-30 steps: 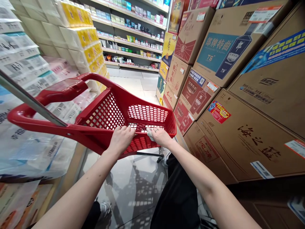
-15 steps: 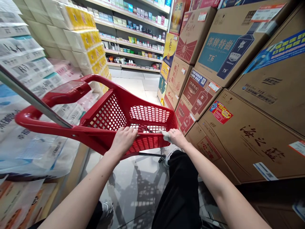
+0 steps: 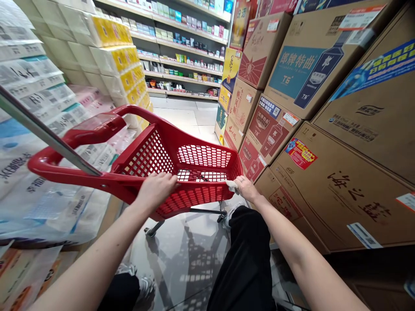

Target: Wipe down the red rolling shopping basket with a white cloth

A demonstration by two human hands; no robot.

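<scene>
A red plastic shopping cart (image 3: 197, 194) with a lattice basket stands across in front of me, its handle (image 3: 90, 128) at the left. My left hand (image 3: 158, 188) is closed over the near rim, left of the middle, with the fingertips bent to the inside. At the right-hand corner of the rim my right hand (image 3: 245, 188) holds a whitish cloth (image 3: 231, 186), bunched up and touching the red plastic. Part of the cloth is hidden under the fingers. Inside the basket lies a dark strap or cord (image 3: 202, 176).
Stacked cartons (image 3: 343, 190) rise close on my right. Tissue packs (image 3: 116, 65) and large wrapped packages (image 3: 42, 142) are piled at the left. Shelves of small goods (image 3: 191, 43) stand at the back. A metal pole (image 3: 48, 129) crosses in front of the handle. My shoe (image 3: 234, 211) is beside a cart wheel.
My left hand has moved left along the near rim. My right hand has shifted right with the cloth, to the corner. The cart's handle end has swung slightly right and down in view.
</scene>
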